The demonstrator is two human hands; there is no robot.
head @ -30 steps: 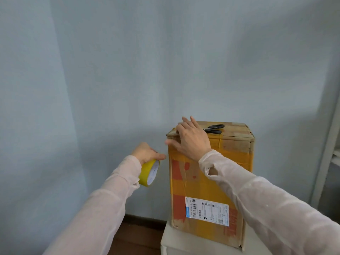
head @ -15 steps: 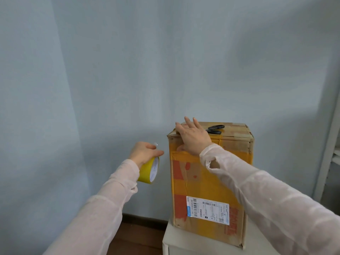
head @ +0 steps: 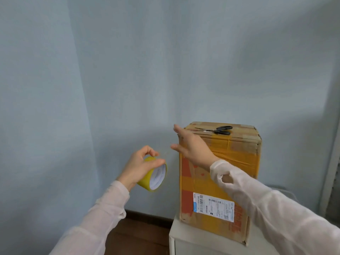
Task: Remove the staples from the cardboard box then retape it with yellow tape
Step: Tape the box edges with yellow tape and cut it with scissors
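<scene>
A tall cardboard box [head: 220, 181], banded with yellow tape and bearing a white shipping label, stands upright on a white cabinet [head: 185, 242]. Black-handled scissors [head: 219, 130] lie on its top. My left hand [head: 141, 166] grips a roll of yellow tape [head: 154, 174] in the air to the left of the box. My right hand [head: 191, 147] is at the box's upper left corner with fingers straight, stretched leftward past the edge and holding nothing. A thin strand shows faintly between the two hands.
A pale blue wall fills the background. Dark wooden floor [head: 139, 234] and a baseboard show below, left of the cabinet. A white frame edge [head: 331, 172] runs up the right side.
My right hand has left the box top and now reaches leftward off the upper left corner with fingers spread. My left hand has tilted the tape roll and shifted slightly toward the box.
</scene>
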